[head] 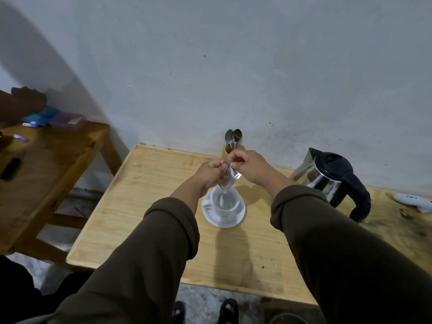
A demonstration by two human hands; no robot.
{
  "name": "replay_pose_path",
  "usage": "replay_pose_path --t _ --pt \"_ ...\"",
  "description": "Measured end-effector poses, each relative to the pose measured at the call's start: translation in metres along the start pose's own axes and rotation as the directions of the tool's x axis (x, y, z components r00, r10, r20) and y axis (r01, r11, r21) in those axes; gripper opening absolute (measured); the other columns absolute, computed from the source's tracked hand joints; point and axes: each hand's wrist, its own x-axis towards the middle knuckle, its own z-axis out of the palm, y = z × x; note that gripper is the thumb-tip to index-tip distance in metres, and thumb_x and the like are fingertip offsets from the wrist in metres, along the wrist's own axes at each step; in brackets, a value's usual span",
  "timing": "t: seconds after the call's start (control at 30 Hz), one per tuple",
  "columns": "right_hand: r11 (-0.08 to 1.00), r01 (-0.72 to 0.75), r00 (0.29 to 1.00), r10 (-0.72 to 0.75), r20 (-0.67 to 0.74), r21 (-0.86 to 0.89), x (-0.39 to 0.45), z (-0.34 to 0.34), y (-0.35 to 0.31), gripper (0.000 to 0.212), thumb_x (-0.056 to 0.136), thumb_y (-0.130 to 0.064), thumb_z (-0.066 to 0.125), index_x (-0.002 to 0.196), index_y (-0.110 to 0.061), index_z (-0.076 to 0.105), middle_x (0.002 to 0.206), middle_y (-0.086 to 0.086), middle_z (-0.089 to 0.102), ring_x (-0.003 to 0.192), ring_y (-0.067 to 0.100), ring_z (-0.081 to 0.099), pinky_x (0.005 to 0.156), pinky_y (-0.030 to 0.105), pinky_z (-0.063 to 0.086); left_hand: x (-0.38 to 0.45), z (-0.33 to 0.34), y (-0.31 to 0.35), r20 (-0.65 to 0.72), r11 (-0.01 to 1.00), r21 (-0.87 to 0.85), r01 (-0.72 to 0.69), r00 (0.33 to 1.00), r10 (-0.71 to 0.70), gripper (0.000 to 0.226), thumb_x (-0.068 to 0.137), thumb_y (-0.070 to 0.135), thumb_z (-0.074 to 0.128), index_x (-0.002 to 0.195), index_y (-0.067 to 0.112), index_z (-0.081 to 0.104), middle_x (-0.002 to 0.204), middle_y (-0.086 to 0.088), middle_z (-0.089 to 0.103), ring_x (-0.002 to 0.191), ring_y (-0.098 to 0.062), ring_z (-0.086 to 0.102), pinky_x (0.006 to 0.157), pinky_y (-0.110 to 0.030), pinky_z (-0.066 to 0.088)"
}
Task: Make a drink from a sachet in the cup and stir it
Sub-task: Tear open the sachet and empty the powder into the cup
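Both of your hands are pinched on the top edge of the sachet (pixel 228 180): your left hand (pixel 211 172) grips one corner between thumb and fingers, your right hand (pixel 243 163) the other, close together as if to tear it. It hangs from them tilted, its lower corner pointing down just over the white cup (pixel 225 204), which sits on a saucer (pixel 223 219) on the wooden table (pixel 145 206). Whether the top is already torn open is hard to tell, since your fingers cover it. Behind your hands, spoons (pixel 233 136) stand in a holder against the wall, and a kettle (pixel 332 177) waits to your right. A sharp tear could jerk the packet sideways and scatter powder over the saucer or table, so keep it centred above the cup. Your right sleeve is near the kettle; a wide elbow could knock it.
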Motion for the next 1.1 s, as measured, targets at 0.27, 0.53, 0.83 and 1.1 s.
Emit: replay_pose_path --t 0.27,0.53,0.83,1.1 --pt "1.000 -0.025 0.998 0.024 0.060 0.014 0.002 0.007 0.003 0.014 0.088 -0.008 0.058 0.078 -0.018 0.055 0.073 -0.008 0.052 0.076 0.014 0.049 0.076 0.031 0.041 0.004 -0.008 -0.006 -0.068 0.998 -0.049 0.029 0.997 -0.033 0.031 0.100 0.013 0.042 0.071 0.018 0.052 0.072 -0.003 0.054 0.060 -0.010 0.053 0.052 -0.020 0.048" --pt "1.000 -0.020 0.997 0.019 0.072 0.017 0.004 0.007 0.008 0.009 0.088 -0.008 0.059 0.083 -0.015 0.057 0.077 -0.011 0.050 0.079 0.012 0.048 0.079 0.026 0.037 0.004 -0.005 -0.006 -0.094 0.990 -0.122 0.064 0.993 -0.076 0.035 0.100 0.007 0.037 0.068 0.012 0.049 0.051 -0.009 0.059 0.027 -0.007 0.053 0.030 -0.010 0.041" --pt "0.992 -0.123 0.988 0.121 0.098 0.020 -0.002 0.022 0.022 0.005 0.088 -0.008 0.061 0.087 -0.012 0.065 0.084 0.001 0.061 0.080 0.014 0.056 0.076 0.026 0.043 0.008 -0.007 -0.027 -0.158 0.974 0.023 0.225 0.963 -0.219 0.027 0.098 0.013 0.047 0.074 0.014 0.057 0.070 -0.005 0.055 0.059 -0.016 0.050 0.044 -0.020 0.047" --pt "0.987 -0.157 0.986 0.158 0.056 -0.021 -0.008 0.056 0.046 0.017 0.085 -0.001 0.053 0.085 -0.017 0.059 0.082 0.007 0.063 0.076 0.019 0.058 0.060 0.019 0.043 0.028 -0.006 -0.050 -0.253 0.773 0.548 0.319 0.944 -0.210 0.028 0.088 0.019 0.055 0.104 0.001 0.069 0.109 -0.018 0.069 0.104 -0.031 0.064 0.077 -0.029 0.049"
